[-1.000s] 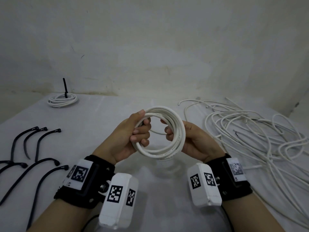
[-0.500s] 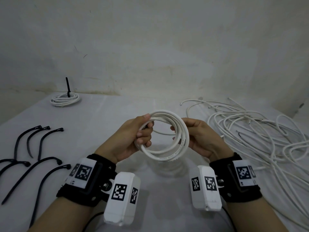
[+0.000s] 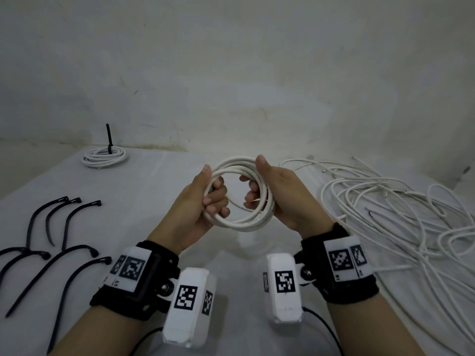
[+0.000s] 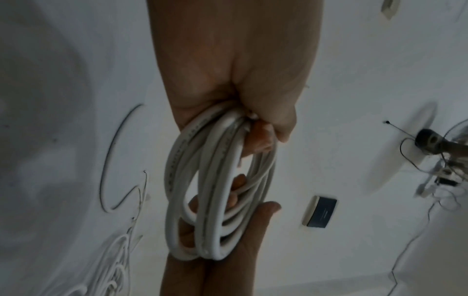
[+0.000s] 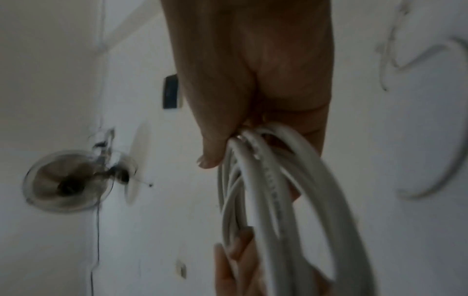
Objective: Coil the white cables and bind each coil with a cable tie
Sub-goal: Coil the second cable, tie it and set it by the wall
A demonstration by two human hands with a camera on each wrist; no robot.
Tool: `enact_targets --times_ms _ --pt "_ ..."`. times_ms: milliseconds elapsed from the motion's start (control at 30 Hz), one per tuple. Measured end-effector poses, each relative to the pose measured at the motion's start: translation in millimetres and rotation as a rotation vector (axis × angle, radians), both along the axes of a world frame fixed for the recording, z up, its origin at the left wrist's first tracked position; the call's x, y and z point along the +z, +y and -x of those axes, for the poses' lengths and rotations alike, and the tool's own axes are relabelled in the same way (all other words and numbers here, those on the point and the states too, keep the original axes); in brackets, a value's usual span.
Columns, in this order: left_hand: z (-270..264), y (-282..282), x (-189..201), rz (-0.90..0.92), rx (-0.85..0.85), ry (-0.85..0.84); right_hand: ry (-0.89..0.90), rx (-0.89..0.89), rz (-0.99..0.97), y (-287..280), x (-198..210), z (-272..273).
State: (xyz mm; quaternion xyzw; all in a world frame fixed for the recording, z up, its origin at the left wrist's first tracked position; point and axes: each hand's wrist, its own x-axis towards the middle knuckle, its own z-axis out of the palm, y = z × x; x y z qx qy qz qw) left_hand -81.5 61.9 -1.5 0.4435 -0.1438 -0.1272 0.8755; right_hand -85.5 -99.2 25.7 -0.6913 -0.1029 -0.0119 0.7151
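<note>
A pale, stained plaster wall [image 3: 231, 73] is seen behind a table covered in white cloth [image 3: 159, 191]. Lighting is pretty dim. 1 wall fan [image 5: 68, 180] and 1 dark switch panel [image 4: 320, 212] are caught by the wrist views.

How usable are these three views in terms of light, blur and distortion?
Head view: dim, even light, sharp enough; wide-angle bending at the edges; the coil held by the left hand and right hand reads clearly. Left wrist view: dark but fairly sharp on the coil's strands. Right wrist view: dark and motion-blurred, the strands smeared toward the bottom.
</note>
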Motion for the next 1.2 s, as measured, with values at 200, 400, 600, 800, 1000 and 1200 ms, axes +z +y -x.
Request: enact_targets --times_ms 200,400,600,800,1000,1200 --pt "-4.6 3.3 -9.3 -0.025 -0.088 -0.050 0.087 0.024 -0.225 1.0 -14.0 -1.9" --pt "-4.2 1.7 -11.9 -0.147 -0.053 -0.098 0.086 -0.034 -0.281 -0.1 -16.2 0.8" --pt "-0.3 1.7 -8.3 -0.220 -0.021 -0.150 0.055 -0.033 -0.229 -2.1 -19.9 2.2" --pt "-2.3 4.9 -8.0 -0.206 0.018 -0.189 -0.080 -0.020 -0.061 4.6 -25.6 6.4" --pt "-1.2 1.3 -8.9 -0.265 0.083 -0.194 -0.371 -0.169 0.375 3.2 -28.4 5.0" --pt "1.4 -4.7 -6.6 -0.300 0.173 -0.208 -0.486 -0.316 0.370 2.4 -29.2 4.1"
